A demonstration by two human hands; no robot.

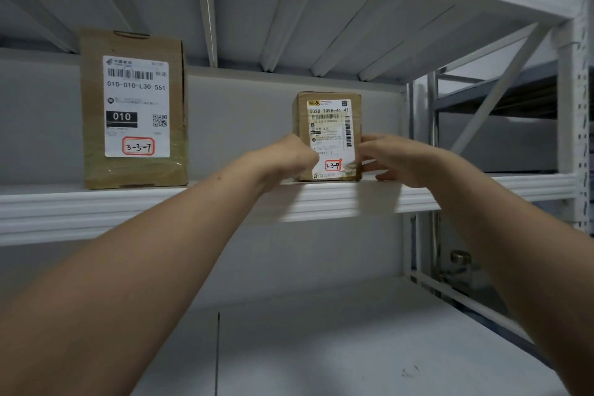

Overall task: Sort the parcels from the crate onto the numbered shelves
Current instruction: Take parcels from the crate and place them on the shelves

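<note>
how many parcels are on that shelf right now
2: the large parcel stands on the shelf at left; the small parcel stands further right, between the left hand and right hand.

A brown cardboard small parcel (328, 125) stands upright at centre right on the white shelf (96, 202), its label marked 3-3-7. The larger parcel (135, 106), also marked 3-3-7, stands upright at upper left, well apart.

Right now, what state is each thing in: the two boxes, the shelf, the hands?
small parcel: upright near the shelf's front edge, label marked 3-3-7 facing out, held on both sides.
large parcel: upright further left, also marked 3-3-7, untouched.
left hand: grips the small parcel's left side.
right hand: holds its right side.
shelf: carries both parcels.
</note>
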